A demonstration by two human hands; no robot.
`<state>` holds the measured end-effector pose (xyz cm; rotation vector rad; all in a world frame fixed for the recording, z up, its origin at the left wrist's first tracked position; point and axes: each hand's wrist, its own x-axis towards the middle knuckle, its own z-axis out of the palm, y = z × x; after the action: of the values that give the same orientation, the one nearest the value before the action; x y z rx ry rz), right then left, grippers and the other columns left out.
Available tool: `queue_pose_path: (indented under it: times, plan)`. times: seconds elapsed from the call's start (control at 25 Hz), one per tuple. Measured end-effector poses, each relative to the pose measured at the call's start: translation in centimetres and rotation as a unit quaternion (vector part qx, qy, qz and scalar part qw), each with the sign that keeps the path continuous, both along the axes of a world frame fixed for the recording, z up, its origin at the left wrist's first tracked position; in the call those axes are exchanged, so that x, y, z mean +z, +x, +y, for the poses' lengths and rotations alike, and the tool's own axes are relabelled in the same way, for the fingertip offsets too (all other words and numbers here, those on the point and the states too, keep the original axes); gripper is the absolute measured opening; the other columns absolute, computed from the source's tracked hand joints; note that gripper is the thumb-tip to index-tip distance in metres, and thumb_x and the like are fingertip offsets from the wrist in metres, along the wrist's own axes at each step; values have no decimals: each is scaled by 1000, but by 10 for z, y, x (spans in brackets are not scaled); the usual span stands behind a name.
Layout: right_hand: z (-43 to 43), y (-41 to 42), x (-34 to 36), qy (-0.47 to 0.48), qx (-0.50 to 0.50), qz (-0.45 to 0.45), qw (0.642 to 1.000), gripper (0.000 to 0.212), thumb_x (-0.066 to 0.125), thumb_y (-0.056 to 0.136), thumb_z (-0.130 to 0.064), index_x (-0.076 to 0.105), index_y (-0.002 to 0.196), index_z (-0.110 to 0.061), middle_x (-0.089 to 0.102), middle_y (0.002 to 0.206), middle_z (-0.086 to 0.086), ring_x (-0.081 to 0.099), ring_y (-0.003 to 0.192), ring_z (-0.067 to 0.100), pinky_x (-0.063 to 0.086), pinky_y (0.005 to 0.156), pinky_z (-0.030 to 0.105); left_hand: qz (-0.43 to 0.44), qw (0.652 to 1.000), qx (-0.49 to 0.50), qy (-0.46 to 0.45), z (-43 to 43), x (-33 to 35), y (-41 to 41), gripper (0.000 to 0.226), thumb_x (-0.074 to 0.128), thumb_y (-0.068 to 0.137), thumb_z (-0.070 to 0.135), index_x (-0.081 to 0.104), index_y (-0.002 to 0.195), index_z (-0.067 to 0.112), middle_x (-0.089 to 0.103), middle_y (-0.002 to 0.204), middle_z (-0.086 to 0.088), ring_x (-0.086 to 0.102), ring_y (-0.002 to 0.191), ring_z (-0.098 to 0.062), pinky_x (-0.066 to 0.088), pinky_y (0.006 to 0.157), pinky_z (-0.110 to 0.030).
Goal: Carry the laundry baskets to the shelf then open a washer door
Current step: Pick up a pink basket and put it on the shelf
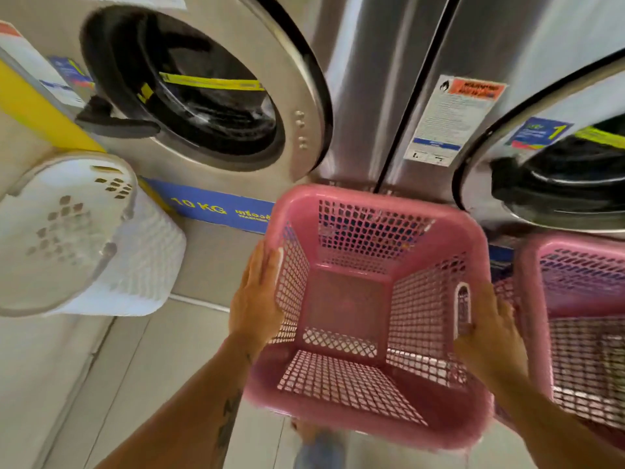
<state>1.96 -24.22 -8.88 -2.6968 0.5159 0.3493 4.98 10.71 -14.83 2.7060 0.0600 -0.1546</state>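
An empty pink laundry basket (368, 319) sits in the middle of the head view, in front of the washers. My left hand (255, 296) lies flat against its left rim and wall. My right hand (490, 336) grips its right rim near the handle slot. A second pink basket (581, 316) stands right beside it at the right edge. A white basket (77, 235) lies tipped at the left. The left washer's round door (189, 86) looks shut, its black handle (111, 123) on the left side. Part of another washer door (558, 170) shows at the right.
Steel washer fronts (368, 96) fill the background, with a warning sticker (449, 120) between the doors. A blue "10 KG" strip (216, 208) runs under the left washer. A yellow panel (33, 106) stands at far left. Pale floor tiles (142, 367) lie below.
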Motion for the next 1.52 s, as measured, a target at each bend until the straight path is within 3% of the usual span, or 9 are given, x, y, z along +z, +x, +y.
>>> queue_pose_path:
  times: [0.24, 0.4, 0.52, 0.64, 0.84, 1.08, 1.28, 1.4, 1.52]
  plan:
    - [1, -74, 6, 37, -5, -19, 999, 89, 52, 71, 2, 22, 147, -34, 52, 121, 13, 58, 105, 41, 52, 74, 50, -13, 999, 47, -20, -1, 11, -90, 103, 57, 72, -7, 7, 148, 40, 17, 162, -11, 35, 142, -34, 49, 99, -51]
    - [-13, -155, 5, 70, 25, -42, 996, 95, 50, 66, 4, 24, 148, -36, 53, 113, 10, 61, 99, 40, 52, 64, 45, 0, 997, 78, 10, -12, 23, -182, 84, 57, 82, 4, 23, 153, 29, 22, 161, -6, 42, 136, -37, 49, 97, -52]
    - [-28, -207, 2, 112, 20, -27, 993, 106, 49, 65, 7, 12, 149, -48, 51, 126, 8, 61, 103, 36, 56, 64, 44, 13, 994, 108, 13, -28, 24, -246, 87, 60, 80, 4, 20, 155, 26, 22, 162, -2, 45, 134, -34, 53, 91, -51]
    - [-43, -245, -13, 137, 14, 8, 990, 101, 53, 72, 5, 13, 150, -45, 46, 142, 7, 64, 100, 31, 58, 61, 40, 34, 993, 117, 10, -46, 7, -295, 84, 62, 85, 11, 18, 155, 27, 23, 161, -3, 47, 133, -33, 56, 88, -50]
    - [-57, -270, -73, 128, 14, 54, 990, 117, 55, 68, 4, -6, 145, -60, 54, 108, 3, 62, 79, 28, 56, 57, 41, 56, 992, 114, 20, -56, -55, -322, 82, 64, 88, 17, 17, 155, 24, 24, 161, -5, 45, 135, -32, 55, 92, -49]
    - [-51, -311, -148, 136, 14, 8, 991, 91, 54, 81, 3, 13, 150, -40, 49, 119, 3, 52, 79, 15, 56, 56, 32, 42, 994, 72, 75, -40, -114, -328, 86, 63, 86, 19, 14, 156, 17, 19, 162, -12, 34, 142, -35, 48, 100, -54]
    - [-39, -338, -165, 135, 34, 19, 990, 75, 58, 88, -11, 17, 147, -34, 46, 121, 1, 52, 72, 12, 41, 41, 16, 135, 982, 89, 102, -31, -117, -350, 102, 75, 79, 21, 7, 156, 20, 11, 163, -11, 30, 144, -36, 48, 101, -52]
    - [-44, -340, -146, 146, 55, 62, 986, 66, 57, 86, -15, 27, 142, -35, 51, 124, -1, 54, 85, 12, 43, 50, 16, 188, 971, 118, 86, -47, -88, -345, 88, 70, 75, 14, 24, 149, 20, 27, 156, -13, 45, 131, -37, 54, 93, -48]
    - [-54, -328, -82, 198, 57, 83, 975, 51, 54, 88, -21, 43, 136, -37, 51, 129, -8, 55, 107, 15, 51, 78, 31, 195, 969, 148, -27, -90, -35, -327, 60, 53, 81, -1, 50, 138, 16, 53, 139, -6, 61, 108, -24, 58, 82, -35]
